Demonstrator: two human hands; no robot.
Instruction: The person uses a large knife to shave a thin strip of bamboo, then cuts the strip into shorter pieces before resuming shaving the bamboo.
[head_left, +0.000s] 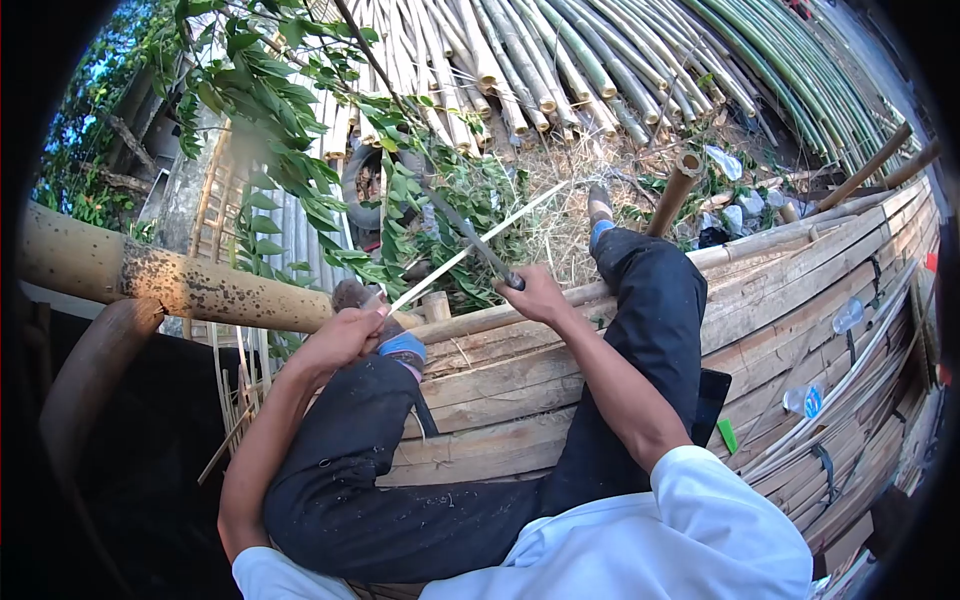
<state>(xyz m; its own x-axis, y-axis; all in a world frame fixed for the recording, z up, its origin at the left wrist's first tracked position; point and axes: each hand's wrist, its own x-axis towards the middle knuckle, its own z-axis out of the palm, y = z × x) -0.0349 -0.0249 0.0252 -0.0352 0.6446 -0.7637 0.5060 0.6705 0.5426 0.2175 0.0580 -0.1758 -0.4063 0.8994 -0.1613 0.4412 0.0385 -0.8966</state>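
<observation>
Near my left knee, my left hand (345,337) is closed on the near end of a thin, pale bamboo strip (470,250), which slants up and away to the right. My right hand (537,298) grips the dark handle of a long knife (463,226). The knife's blade points up and to the left, crossing the strip a little beyond my right hand. Whether blade and strip touch I cannot tell. Both hands are in front of my knees, above the edge of the slatted bamboo platform (480,400).
A thick bamboo pole (230,288) lies at the left. Leafy branches (290,150) hang in front. Cut bamboo poles (580,60) lie beyond the shavings. An upright bamboo post (675,190) stands past my right knee. Plastic cups (803,401) and a dark phone (711,398) lie at the right.
</observation>
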